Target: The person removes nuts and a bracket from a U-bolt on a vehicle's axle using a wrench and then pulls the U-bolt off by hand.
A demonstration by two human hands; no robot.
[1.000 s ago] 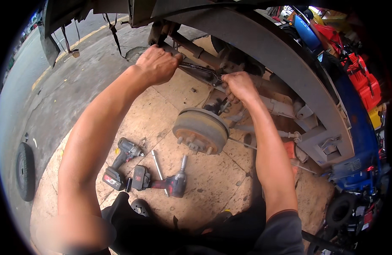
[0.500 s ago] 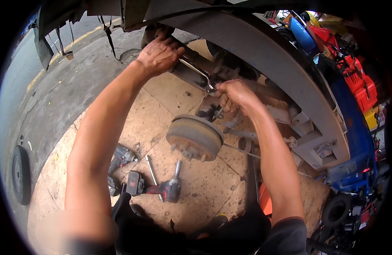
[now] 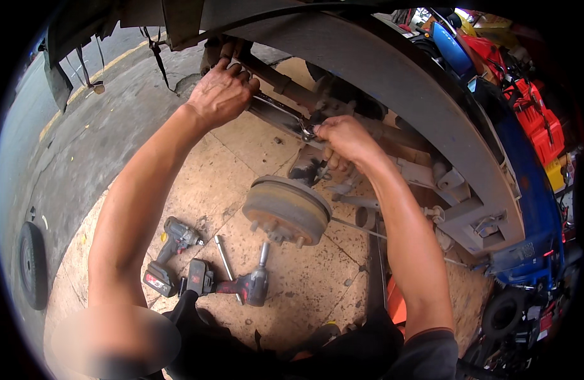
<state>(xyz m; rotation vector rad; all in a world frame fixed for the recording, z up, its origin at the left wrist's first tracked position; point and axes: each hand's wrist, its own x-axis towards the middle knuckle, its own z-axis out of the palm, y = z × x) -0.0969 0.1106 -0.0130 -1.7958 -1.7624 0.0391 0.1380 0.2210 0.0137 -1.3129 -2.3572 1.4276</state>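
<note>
Down by your feet, two power tools, one red and black (image 3: pixel 257 285) and one grey (image 3: pixel 176 237), lie on the floor (image 3: pixel 317 278) beside a metal rod (image 3: pixel 223 256). Beyond sits the rusty drum (image 3: pixel 285 212). Your right hand (image 3: pixel 345 139) curls at the head of the wrench (image 3: pixel 279 105); I can't tell what its fingers grip. Farther out, your left hand (image 3: pixel 222 95) clenches the wrench's other end, below the vehicle frame (image 3: pixel 399 76).
</note>
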